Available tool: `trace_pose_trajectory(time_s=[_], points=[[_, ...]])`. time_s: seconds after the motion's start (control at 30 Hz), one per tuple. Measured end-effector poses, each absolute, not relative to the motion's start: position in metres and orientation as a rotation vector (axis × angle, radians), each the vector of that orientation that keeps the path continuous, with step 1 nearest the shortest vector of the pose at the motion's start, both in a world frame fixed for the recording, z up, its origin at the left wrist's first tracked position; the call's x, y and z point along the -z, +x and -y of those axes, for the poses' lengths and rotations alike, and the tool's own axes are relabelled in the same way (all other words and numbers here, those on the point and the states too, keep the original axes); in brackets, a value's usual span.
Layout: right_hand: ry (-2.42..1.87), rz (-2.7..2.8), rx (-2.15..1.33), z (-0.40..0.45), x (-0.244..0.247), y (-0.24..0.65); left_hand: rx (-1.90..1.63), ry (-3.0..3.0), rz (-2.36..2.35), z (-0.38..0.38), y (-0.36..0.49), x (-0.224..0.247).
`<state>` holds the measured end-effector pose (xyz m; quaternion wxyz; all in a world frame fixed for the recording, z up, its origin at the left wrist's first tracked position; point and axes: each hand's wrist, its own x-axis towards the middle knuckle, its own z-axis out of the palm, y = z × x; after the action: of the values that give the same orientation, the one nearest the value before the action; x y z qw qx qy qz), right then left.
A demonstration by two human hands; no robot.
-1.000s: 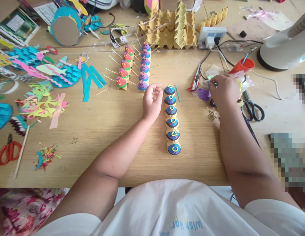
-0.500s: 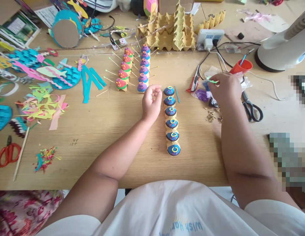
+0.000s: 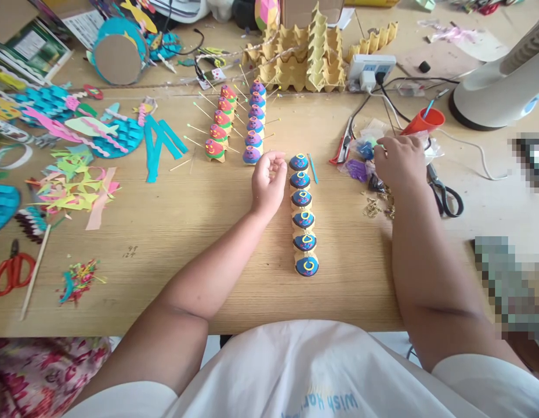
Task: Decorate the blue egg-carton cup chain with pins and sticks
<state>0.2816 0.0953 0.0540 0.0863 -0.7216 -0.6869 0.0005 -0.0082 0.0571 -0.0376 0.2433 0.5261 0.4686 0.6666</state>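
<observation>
My left hand (image 3: 270, 181) rests on the table with its fingers loosely curled in, and I see nothing in them. Just right of it runs a row of egg-carton cups (image 3: 302, 219) topped in blue and dark clay, each with a yellow ring and small pink marks. A thin blue stick (image 3: 313, 168) lies beside the row's far end. Over at the right, my right hand (image 3: 400, 159) reaches down among small plastic bags of clay, its fingertips apart. By those fingertips is a blue bag (image 3: 365, 149) with a bit of green; a purple bag (image 3: 357, 170) lies nearer me.
Two more decorated rows, red-green (image 3: 219, 129) and purple (image 3: 253, 126), bristle with pins. Right of the bags are an orange cup (image 3: 424, 121) and black scissors (image 3: 447, 194). A red cutter (image 3: 344, 145) lies left of them. Egg trays (image 3: 290, 72) and a power strip (image 3: 371, 67) stand behind.
My right hand has come down and slightly forward over the bags; the green piece it pinched is now low beside its fingertips. My left hand stays in place.
</observation>
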Motion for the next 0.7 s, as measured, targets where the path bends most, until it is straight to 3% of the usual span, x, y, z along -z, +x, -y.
trace_pose_trajectory(time_s=[0.47,0.6,0.7], points=[[-2.209,1.866,-0.138,-0.092,-0.052,0.271,-1.815,1.444,-1.287,-0.056,-0.008,0.036],[-2.002,1.726,0.077,-0.093,-0.064,0.273,-1.804,1.423,-1.29,-0.055,-0.008,0.035],[-1.741,1.634,-0.013,-0.088,-0.078,0.262,-1.795,1.408,-1.281,-0.054,-0.008,0.034]])
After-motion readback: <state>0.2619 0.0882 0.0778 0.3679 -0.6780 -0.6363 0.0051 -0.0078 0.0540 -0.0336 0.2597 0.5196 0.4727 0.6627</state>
